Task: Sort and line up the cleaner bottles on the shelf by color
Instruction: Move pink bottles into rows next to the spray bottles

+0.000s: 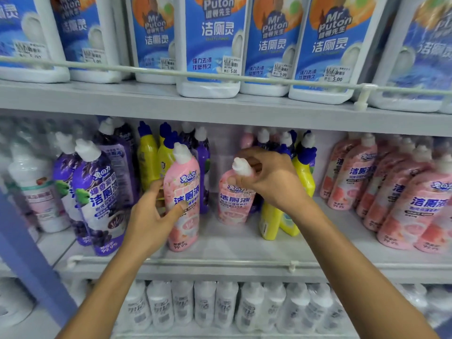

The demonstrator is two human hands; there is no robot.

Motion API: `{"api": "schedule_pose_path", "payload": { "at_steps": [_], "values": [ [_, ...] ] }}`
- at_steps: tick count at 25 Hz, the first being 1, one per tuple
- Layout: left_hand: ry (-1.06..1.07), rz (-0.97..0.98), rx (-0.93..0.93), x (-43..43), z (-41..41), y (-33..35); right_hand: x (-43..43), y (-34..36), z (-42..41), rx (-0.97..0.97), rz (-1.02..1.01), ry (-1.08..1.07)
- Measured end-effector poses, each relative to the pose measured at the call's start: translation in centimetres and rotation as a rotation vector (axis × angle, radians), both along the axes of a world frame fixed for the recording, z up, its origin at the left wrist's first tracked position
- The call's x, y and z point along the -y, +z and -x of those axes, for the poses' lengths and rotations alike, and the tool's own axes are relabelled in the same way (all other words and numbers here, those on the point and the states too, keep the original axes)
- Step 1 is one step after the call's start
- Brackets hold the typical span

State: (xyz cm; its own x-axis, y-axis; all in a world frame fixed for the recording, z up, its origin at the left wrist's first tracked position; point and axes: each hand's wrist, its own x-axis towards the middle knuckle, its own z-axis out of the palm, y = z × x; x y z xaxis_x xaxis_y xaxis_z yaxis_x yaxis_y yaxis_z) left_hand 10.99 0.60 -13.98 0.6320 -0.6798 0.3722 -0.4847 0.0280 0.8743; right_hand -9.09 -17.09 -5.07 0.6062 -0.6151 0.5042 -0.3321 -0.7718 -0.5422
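On the middle shelf point(220, 253), my left hand point(151, 216) grips a pink cleaner bottle point(182, 187) around its body, near the shelf's front. My right hand point(266, 177) grips the neck of a second pink bottle point(232, 204), just below its white cap, a little further back. Purple bottles point(97, 192) stand at the left. Yellow bottles with blue caps point(149, 155) sit behind, and two more yellow bottles point(276, 218) stand under my right wrist. A group of pink bottles point(391, 192) fills the right end.
The upper shelf holds a row of large white jugs with blue labels point(212, 45) behind a rail. White bottles point(220, 307) line the lower shelf. A clear white bottle point(36, 192) stands at the far left of the middle shelf.
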Motion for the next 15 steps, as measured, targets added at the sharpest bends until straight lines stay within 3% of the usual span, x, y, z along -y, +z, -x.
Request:
{"api": "schedule_pose_path", "payload": {
  "at_steps": [5, 9, 15],
  "values": [
    [-0.099, 0.042, -0.084, 2.9, 2.2, -0.1, -0.4, -7.1, -0.7, 0.221, -0.326, 0.052],
    [-0.105, 0.101, -0.099, 4.1, 3.8, -0.3, -0.7, -7.7, 1.0, 0.282, -0.31, 0.014],
    [-0.281, 0.172, -0.09, 4.5, 7.7, 2.2, -1.6, -5.1, 7.3, 0.436, -0.352, 0.038]
  ]
}}
